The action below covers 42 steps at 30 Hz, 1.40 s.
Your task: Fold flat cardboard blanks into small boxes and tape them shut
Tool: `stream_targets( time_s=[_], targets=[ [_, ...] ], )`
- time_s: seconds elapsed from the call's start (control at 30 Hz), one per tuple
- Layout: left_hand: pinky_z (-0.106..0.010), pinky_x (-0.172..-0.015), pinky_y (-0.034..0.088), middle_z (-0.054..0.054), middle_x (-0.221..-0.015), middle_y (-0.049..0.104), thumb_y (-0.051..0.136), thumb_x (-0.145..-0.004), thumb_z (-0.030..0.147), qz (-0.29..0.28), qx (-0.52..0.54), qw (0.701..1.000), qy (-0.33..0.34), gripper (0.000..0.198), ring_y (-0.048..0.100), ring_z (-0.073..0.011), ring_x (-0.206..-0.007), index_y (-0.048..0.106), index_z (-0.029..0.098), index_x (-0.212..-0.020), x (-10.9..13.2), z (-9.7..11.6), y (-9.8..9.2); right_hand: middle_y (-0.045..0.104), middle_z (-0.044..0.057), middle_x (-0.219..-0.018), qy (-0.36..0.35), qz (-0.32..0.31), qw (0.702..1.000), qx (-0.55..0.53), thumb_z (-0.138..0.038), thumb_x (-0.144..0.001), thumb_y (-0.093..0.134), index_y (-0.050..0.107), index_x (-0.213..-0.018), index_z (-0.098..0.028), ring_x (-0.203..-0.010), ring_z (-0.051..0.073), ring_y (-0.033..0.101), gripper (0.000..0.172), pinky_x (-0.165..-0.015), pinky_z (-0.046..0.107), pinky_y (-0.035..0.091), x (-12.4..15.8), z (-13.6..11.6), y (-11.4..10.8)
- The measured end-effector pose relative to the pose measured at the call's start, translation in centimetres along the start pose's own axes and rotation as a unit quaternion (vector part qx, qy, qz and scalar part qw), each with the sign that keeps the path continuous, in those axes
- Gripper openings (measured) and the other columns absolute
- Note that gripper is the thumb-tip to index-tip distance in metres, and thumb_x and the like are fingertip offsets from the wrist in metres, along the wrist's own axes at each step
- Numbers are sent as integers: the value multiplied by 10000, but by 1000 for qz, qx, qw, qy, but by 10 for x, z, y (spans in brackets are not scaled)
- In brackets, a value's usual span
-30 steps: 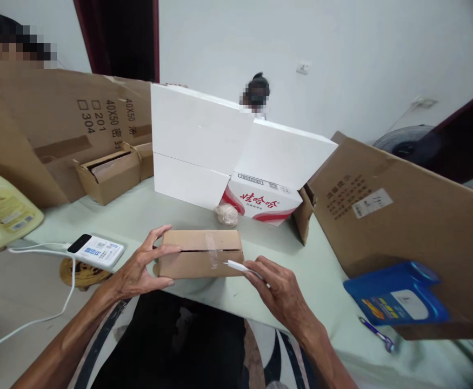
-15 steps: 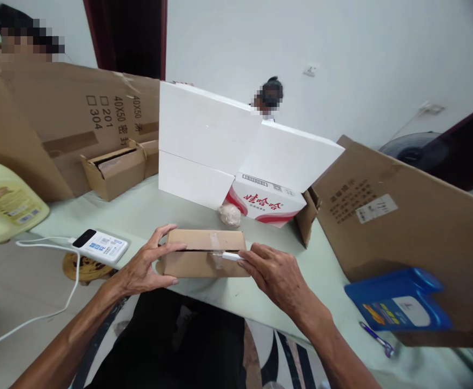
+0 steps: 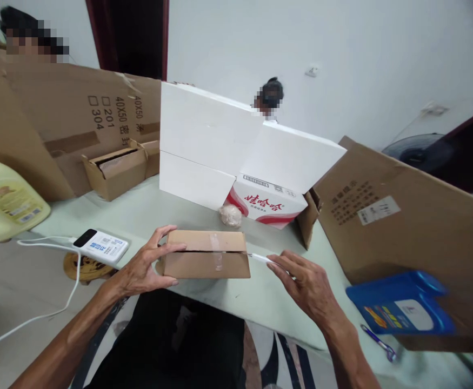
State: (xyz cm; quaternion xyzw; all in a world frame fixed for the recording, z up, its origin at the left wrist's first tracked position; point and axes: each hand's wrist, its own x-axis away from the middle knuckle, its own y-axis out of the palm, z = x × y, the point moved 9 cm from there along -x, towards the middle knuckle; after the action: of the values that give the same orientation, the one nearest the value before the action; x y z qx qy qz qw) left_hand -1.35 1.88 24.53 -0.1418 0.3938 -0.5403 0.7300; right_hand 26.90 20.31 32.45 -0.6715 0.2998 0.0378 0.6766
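A small brown cardboard box (image 3: 204, 266) lies at the table's near edge, with clear tape across its middle and a dark seam along its top. My left hand (image 3: 155, 262) grips the box's left end, thumb and fingers on its near and far sides. My right hand (image 3: 307, 281) is closed on a slim white utility knife (image 3: 259, 259). The knife's thin metal tip points left, close to the right end of the box's seam; whether it touches the box I cannot tell. A crumpled ball of clear tape (image 3: 231, 215) sits just beyond the box.
White boxes (image 3: 204, 124) and a red-and-white carton (image 3: 268, 200) stand behind. A power bank (image 3: 102, 247) with a cable lies left, near a yellow jug (image 3: 9, 205). On the right are a blue bottle (image 3: 400, 305), a purple tool (image 3: 378, 342) and a large cardboard panel (image 3: 402, 227).
My right hand has drawn the knife rightward, from the taped middle of the box to just past its right end. My left hand and the box have stayed in place.
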Motion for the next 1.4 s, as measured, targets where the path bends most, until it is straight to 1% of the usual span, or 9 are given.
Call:
stream_targets(
  time_s=[0.17,0.33,0.47,0.7,0.83,0.97,1.17,1.3,1.4],
  targets=[
    [-602,-1258,468,-111,-1704,334,913,-760,156,7,-2,1000,-6,839,431,-414,-1582,609,366,-1513,0,-2,0,777,86,-909,162,48,981,-93,-596,-1124,461,779,-1057,-223,-803,230,730,494,-699,328,559,74,76,69],
    [-571,-1227,506,-133,-1686,345,909,-755,170,5,-22,1000,1,877,458,-408,-1562,558,345,-1539,-2,1,-1,790,102,-861,209,70,974,-47,-698,-1093,405,790,-928,-236,-840,273,729,623,-819,418,585,117,101,120],
    [-563,-1219,514,-140,-1659,374,901,-764,193,-3,-35,999,-1,839,482,-406,-1544,559,328,-1517,-4,4,-4,773,113,-969,202,93,973,-66,-581,-1112,474,777,-1039,-217,-930,276,722,479,-839,436,598,103,95,117],
    [-555,-1198,530,-147,-1656,367,891,-776,198,-9,-51,999,-8,844,480,-412,-1543,522,332,-1523,-5,4,-2,709,111,-1113,123,152,979,-58,-386,-1105,577,736,-1204,-223,-1077,277,659,248,-947,450,557,50,46,87],
    [-553,-1201,527,-134,-1687,334,893,-765,184,1,-50,999,-7,844,488,-405,-1531,550,347,-1519,-2,4,1,705,110,-1058,166,49,985,18,-403,-1084,561,735,-1146,-222,-987,287,634,259,-854,420,533,73,66,117],
    [-574,-1256,469,-114,-1757,259,858,-808,145,-10,-36,999,17,764,396,-405,-1604,599,360,-1495,0,10,3,697,89,-920,218,24,975,25,-417,-1075,514,727,-929,-233,-870,268,635,317,-745,370,502,114,96,137],
    [-573,-1262,469,-110,-1765,272,858,-817,148,-15,-32,999,21,718,384,-410,-1615,648,356,-1471,0,9,4,707,59,-876,228,67,971,-18,-440,-1147,362,700,-1035,-210,-744,217,660,424,-677,326,535,102,92,107],
    [-544,-1229,516,-105,-1754,300,856,-791,124,-14,-35,999,14,730,408,-403,-1600,664,353,-1457,-1,10,3,714,62,-996,115,88,983,-113,-320,-1155,443,701,-1217,-224,-901,210,691,282,-805,327,559,49,29,55],
    [-534,-1209,538,-111,-1755,313,855,-796,124,-21,-42,999,11,730,431,-408,-1590,665,348,-1464,-2,12,1,712,63,-985,-10,49,998,-39,-259,-1150,468,717,-1188,-226,-857,196,656,254,-802,324,514,9,-31,26]
  ],
)
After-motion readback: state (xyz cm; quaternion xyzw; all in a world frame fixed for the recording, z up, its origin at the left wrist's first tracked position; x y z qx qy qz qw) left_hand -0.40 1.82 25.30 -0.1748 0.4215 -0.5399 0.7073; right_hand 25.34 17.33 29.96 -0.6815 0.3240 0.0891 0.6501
